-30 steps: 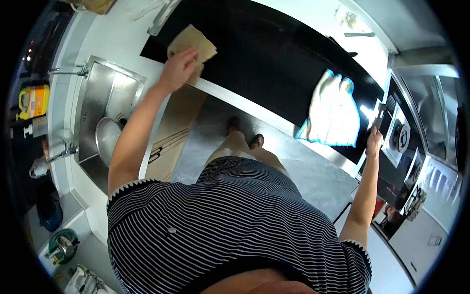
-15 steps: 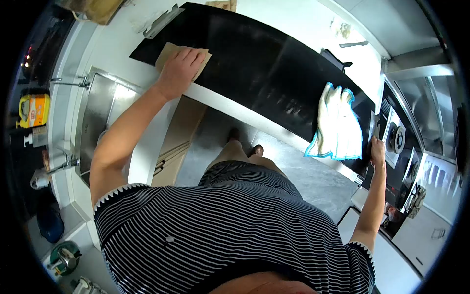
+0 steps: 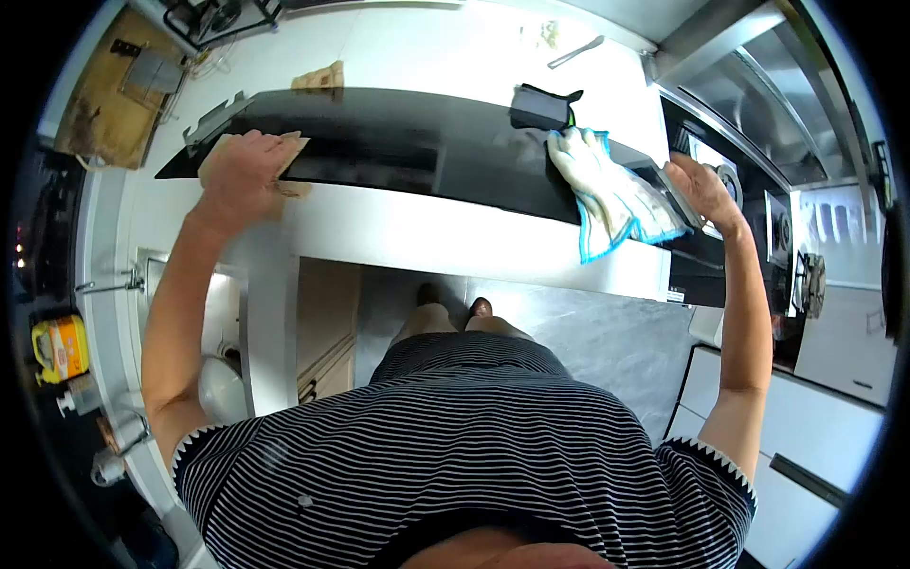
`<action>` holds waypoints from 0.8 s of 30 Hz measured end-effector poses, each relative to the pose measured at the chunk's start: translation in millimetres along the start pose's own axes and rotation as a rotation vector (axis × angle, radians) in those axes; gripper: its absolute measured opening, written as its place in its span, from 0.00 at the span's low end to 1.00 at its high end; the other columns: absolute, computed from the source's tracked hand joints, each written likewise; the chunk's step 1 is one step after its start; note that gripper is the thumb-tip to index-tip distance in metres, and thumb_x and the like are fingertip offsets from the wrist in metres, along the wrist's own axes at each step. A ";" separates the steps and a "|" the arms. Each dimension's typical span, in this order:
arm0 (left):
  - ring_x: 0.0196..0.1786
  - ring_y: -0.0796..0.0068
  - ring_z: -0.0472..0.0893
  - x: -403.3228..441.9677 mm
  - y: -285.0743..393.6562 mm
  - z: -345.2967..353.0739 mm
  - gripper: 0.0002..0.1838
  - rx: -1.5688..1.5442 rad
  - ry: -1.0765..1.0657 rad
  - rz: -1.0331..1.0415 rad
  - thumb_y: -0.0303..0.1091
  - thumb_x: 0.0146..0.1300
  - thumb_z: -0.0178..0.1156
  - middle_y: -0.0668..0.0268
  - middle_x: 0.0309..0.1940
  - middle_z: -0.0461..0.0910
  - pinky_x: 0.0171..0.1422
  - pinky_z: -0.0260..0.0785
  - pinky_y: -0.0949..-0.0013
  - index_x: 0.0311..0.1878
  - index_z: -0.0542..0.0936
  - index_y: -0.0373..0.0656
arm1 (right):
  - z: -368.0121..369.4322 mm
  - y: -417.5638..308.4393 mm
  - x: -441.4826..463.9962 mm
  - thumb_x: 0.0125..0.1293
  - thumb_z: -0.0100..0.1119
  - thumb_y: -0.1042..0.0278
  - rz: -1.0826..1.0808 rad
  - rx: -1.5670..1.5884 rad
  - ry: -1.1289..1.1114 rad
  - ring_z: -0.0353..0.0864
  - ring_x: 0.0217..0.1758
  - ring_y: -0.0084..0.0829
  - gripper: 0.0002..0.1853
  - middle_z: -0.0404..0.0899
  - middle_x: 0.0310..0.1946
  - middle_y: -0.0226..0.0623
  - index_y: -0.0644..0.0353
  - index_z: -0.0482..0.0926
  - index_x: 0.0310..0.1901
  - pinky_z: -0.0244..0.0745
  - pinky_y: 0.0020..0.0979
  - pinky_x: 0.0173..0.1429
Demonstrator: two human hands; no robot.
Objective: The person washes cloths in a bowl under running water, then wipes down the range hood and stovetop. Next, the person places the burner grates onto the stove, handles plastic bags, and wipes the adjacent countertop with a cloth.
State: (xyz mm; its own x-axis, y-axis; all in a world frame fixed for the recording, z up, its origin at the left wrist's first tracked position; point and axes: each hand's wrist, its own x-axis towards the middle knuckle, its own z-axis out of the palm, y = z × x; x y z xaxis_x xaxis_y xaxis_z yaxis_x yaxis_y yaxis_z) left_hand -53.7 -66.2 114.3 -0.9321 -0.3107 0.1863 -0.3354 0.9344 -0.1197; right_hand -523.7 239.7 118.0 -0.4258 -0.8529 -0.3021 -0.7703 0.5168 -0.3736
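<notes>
The hands are well apart: the left hand [image 3: 248, 166] is pressed closed over a tan pad [image 3: 292, 155] at the left end of the black panel [image 3: 379, 156] on the white worktop [image 3: 417, 57]; the right hand [image 3: 703, 194] is at its other end, grip unclear. Even, level support would suit the draped cloth [image 3: 607, 190].

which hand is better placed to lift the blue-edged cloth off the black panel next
Likely the right hand: it is by the end of the black panel where the blue-edged cloth lies. The left hand is near the opposite end, over a tan sheet.
</notes>
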 end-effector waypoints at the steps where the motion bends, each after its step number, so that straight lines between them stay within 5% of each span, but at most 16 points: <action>1: 0.36 0.61 0.75 5.0 -2.3 -7.1 0.17 -0.025 -0.025 -0.006 0.24 0.47 0.54 0.63 0.31 0.77 0.41 0.68 0.61 0.44 0.78 0.39 | 1.1 -26.2 -9.7 0.55 0.48 0.30 -0.083 0.193 0.057 0.73 0.54 0.49 0.41 0.74 0.49 0.54 0.64 0.71 0.55 0.67 0.42 0.58; 2: 0.37 0.60 0.76 8.7 -13.6 -4.4 0.18 -0.054 0.011 0.001 0.22 0.46 0.52 0.64 0.29 0.77 0.42 0.68 0.60 0.43 0.79 0.43 | -4.9 -62.2 -16.9 0.48 0.49 0.24 -0.164 0.271 -0.088 0.68 0.58 0.51 0.49 0.69 0.55 0.55 0.63 0.67 0.59 0.63 0.44 0.63; 3: 0.37 0.59 0.76 17.0 -17.0 -9.6 0.19 -0.036 -0.045 -0.001 0.21 0.44 0.53 0.62 0.30 0.78 0.42 0.68 0.60 0.44 0.79 0.42 | -2.8 -81.4 -18.9 0.46 0.52 0.25 -0.208 0.244 -0.151 0.72 0.54 0.48 0.46 0.74 0.49 0.50 0.62 0.71 0.55 0.68 0.44 0.58; 5: 0.37 0.58 0.76 31.1 -22.8 -24.5 0.22 0.003 -0.158 -0.014 0.18 0.41 0.55 0.59 0.33 0.79 0.41 0.69 0.60 0.45 0.79 0.41 | 4.6 -98.9 -16.2 0.53 0.59 0.41 -0.481 0.190 -0.119 0.74 0.34 0.30 0.31 0.75 0.45 0.41 0.62 0.77 0.48 0.72 0.31 0.42; 7: 0.38 0.57 0.76 43.9 -31.2 -21.7 0.21 -0.016 -0.151 -0.017 0.18 0.39 0.55 0.60 0.31 0.79 0.42 0.69 0.60 0.41 0.81 0.42 | -7.8 -107.4 -21.9 0.54 0.62 0.52 -0.322 0.472 -0.099 0.72 0.31 0.24 0.21 0.76 0.37 0.34 0.62 0.81 0.40 0.69 0.27 0.35; 8: 0.38 0.57 0.76 49.3 -33.7 -26.3 0.20 -0.009 -0.183 -0.041 0.18 0.40 0.54 0.60 0.31 0.79 0.43 0.69 0.60 0.40 0.81 0.43 | -14.6 -111.2 -26.7 0.54 0.62 0.61 -0.340 0.373 -0.064 0.73 0.30 0.20 0.14 0.77 0.31 0.32 0.62 0.81 0.37 0.70 0.22 0.31; 12: 0.38 0.55 0.77 71.5 -41.4 -37.9 0.19 -0.068 -0.182 -0.067 0.17 0.39 0.54 0.58 0.30 0.80 0.44 0.69 0.60 0.38 0.82 0.43 | -18.4 -137.8 -54.5 0.49 0.66 0.63 -0.527 0.347 0.147 0.75 0.36 0.24 0.14 0.77 0.32 0.32 0.61 0.82 0.36 0.74 0.27 0.37; 15: 0.36 0.53 0.76 87.5 -46.8 -40.3 0.19 -0.096 -0.195 -0.056 0.17 0.39 0.54 0.55 0.30 0.79 0.44 0.69 0.60 0.37 0.83 0.43 | -28.6 -131.3 -47.1 0.43 0.70 0.52 -0.640 0.217 0.130 0.75 0.43 0.30 0.22 0.78 0.39 0.33 0.58 0.81 0.38 0.73 0.37 0.46; 16: 0.36 0.52 0.76 91.4 -49.7 -41.2 0.19 -0.096 -0.200 -0.052 0.17 0.39 0.53 0.54 0.30 0.79 0.43 0.69 0.60 0.37 0.83 0.43 | -46.3 -139.5 -48.9 0.40 0.71 0.46 -0.379 0.280 0.087 0.75 0.46 0.33 0.28 0.78 0.43 0.34 0.57 0.80 0.41 0.71 0.40 0.53; 18: 0.36 0.52 0.76 97.2 -52.8 -42.1 0.19 -0.117 -0.231 -0.080 0.18 0.38 0.54 0.52 0.29 0.78 0.43 0.69 0.60 0.37 0.83 0.43 | -52.3 -139.5 -24.9 0.42 0.69 0.47 -0.559 -0.043 0.314 0.73 0.54 0.37 0.34 0.76 0.47 0.39 0.58 0.75 0.50 0.68 0.40 0.58; 20: 0.36 0.52 0.76 103.1 -56.6 -45.1 0.18 -0.109 -0.253 -0.075 0.19 0.38 0.56 0.51 0.29 0.78 0.43 0.69 0.60 0.36 0.83 0.43 | -28.3 -127.3 11.5 0.47 0.66 0.49 -0.599 -0.163 0.305 0.76 0.51 0.39 0.35 0.75 0.50 0.44 0.60 0.70 0.55 0.72 0.39 0.53; 21: 0.36 0.51 0.76 105.6 -57.5 -46.0 0.18 -0.097 -0.259 -0.062 0.20 0.38 0.57 0.51 0.29 0.78 0.44 0.69 0.60 0.36 0.83 0.43 | -22.8 -128.6 23.7 0.49 0.66 0.53 -0.440 -0.080 0.121 0.79 0.45 0.39 0.28 0.79 0.42 0.45 0.59 0.74 0.50 0.73 0.36 0.49; 24: 0.36 0.50 0.76 109.2 -61.6 -53.8 0.17 -0.138 -0.298 -0.080 0.23 0.38 0.61 0.51 0.30 0.78 0.44 0.69 0.60 0.37 0.82 0.42 | -23.6 -130.8 35.8 0.50 0.65 0.60 -0.450 -0.341 0.151 0.81 0.36 0.41 0.16 0.81 0.30 0.42 0.57 0.78 0.40 0.74 0.36 0.44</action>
State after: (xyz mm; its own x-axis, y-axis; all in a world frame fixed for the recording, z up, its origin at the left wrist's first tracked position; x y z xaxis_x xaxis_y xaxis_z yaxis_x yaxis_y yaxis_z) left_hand -127.5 -148.3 194.4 -0.9092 -0.4027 -0.1055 -0.4069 0.9133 0.0205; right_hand -449.4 139.9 176.7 -0.0647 -0.9970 -0.0415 -0.9897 0.0695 -0.1251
